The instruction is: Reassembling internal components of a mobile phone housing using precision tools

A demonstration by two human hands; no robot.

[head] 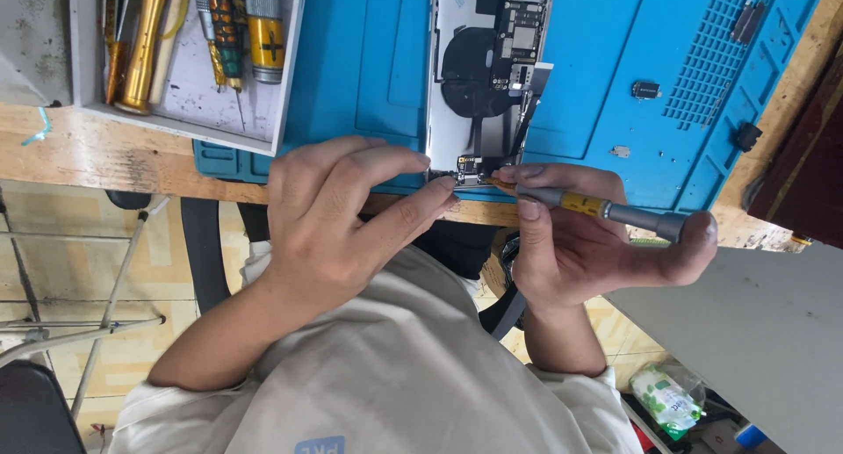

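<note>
An opened phone (479,76) with its inner boards and black coil showing lies on a blue work mat (369,59). My left hand (334,217) holds the phone's near edge, fingertips pressed against a small component there. My right hand (571,243) grips a grey screwdriver with a yellow band (597,208). One finger rests on the tool's end cap, and its tip touches the phone's near edge, close to my left fingertips.
A white tray (281,85) at the far left holds several screwdrivers and tools. Small black parts (645,90) lie on the mat's right side. The wooden table edge (105,155) runs below the mat. Metal stool legs (97,322) stand at the left, and a green-white packet (667,397) lies on the floor.
</note>
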